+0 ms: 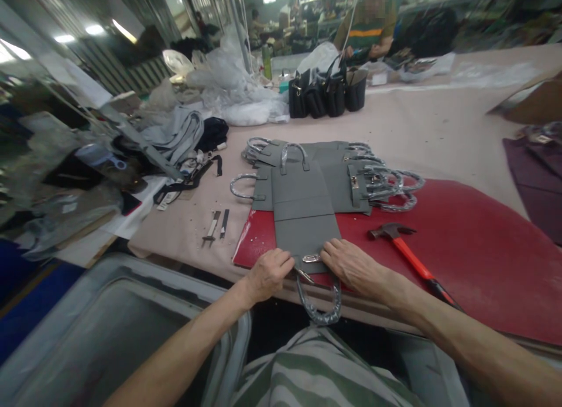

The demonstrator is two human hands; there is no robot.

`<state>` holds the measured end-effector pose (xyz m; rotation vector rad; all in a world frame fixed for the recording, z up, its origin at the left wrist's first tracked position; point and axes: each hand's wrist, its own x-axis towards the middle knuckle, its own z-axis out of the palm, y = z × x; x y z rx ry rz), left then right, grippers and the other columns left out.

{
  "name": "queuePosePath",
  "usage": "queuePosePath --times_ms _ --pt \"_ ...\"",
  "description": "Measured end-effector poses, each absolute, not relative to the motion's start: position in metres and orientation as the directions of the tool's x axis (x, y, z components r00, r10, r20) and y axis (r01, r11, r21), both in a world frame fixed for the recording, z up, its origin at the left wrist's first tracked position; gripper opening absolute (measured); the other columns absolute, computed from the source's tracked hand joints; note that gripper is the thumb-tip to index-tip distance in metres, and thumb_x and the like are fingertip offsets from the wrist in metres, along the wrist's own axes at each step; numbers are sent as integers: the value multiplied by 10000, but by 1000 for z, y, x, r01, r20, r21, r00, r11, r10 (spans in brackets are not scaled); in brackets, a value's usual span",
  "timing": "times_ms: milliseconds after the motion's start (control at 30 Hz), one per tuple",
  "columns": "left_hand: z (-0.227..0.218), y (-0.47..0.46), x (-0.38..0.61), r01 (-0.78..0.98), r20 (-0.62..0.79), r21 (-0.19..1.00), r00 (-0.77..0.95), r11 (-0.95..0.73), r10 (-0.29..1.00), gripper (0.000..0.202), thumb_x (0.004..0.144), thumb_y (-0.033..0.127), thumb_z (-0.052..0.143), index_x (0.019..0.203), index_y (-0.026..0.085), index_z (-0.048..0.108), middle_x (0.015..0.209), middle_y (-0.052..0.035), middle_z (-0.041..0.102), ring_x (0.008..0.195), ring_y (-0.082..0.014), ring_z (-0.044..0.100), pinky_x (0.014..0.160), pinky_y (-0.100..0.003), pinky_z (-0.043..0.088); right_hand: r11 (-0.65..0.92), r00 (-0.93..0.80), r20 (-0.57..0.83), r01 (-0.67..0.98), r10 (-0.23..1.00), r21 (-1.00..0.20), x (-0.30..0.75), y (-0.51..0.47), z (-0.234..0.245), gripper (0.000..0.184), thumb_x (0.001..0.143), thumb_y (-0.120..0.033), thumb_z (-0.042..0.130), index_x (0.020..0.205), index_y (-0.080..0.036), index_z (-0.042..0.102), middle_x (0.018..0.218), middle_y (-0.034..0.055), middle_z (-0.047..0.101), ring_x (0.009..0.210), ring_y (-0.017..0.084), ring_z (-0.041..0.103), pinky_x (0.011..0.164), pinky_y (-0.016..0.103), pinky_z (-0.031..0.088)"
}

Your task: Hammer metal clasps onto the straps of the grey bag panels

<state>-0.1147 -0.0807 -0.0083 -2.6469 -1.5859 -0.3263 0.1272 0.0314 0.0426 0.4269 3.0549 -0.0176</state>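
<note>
A long grey handbag panel (302, 225) lies lengthwise before me, its lower end at the table edge. A plastic-wrapped handle (324, 317) hangs from that end. My left hand (271, 272) is closed at the panel's lower left corner. A slim metal piece (304, 275) sticks out from its fingertips; its kind is unclear. My right hand (351, 267) grips the lower right edge, fingers curled beside a silver metal clasp plate (311, 258). Under the panel's far end lie more grey bag panels (342, 181) with wrapped handles (397, 190).
A red board (474, 249) carries a hammer (410, 257) at right. Two slim tools (212, 228) lie at left. Black bags (327, 93) and plastic wrapping (237, 91) stand farther back, near a co-worker (373, 35). A grey bin (132, 325) is below left.
</note>
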Motion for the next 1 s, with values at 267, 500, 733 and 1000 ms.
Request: queuePosePath --times_ms 267,500,733,1000 --pt "-18 -76 -134 771 358 185 525 -610 772 355 930 93 338 978 177 680 970 -121 681 861 -185 614 809 -349 528 968 -974 9 224 226 -115 144 42 21 152 899 -76 516 858 -186 612 950 85 583 855 226 459 784 344 371" --pt "-20 -80 -130 798 372 136 509 -588 776 362 941 82 336 995 164 685 1028 -135 687 904 -194 624 830 -359 543 932 -946 97 284 311 -224 153 38 11 272 796 29 466 880 -167 635 995 94 613 870 220 458 823 338 403" --pt "-17 -95 -115 851 411 307 286 -426 866 357 916 63 384 1114 163 663 1082 -131 688 1010 -215 618 881 -382 548 767 -764 283 394 580 -506 151 22 3 281 879 -77 389 894 -191 645 1006 102 656 920 228 550 841 370 470" --pt "0 -78 -174 917 392 390 -248 85 886 211 924 133 474 907 192 676 902 -95 702 901 -218 656 831 -363 527 832 -665 529 275 526 -482 153 38 -28 139 890 -337 590 971 -280 686 1010 60 699 942 245 641 807 370 500"
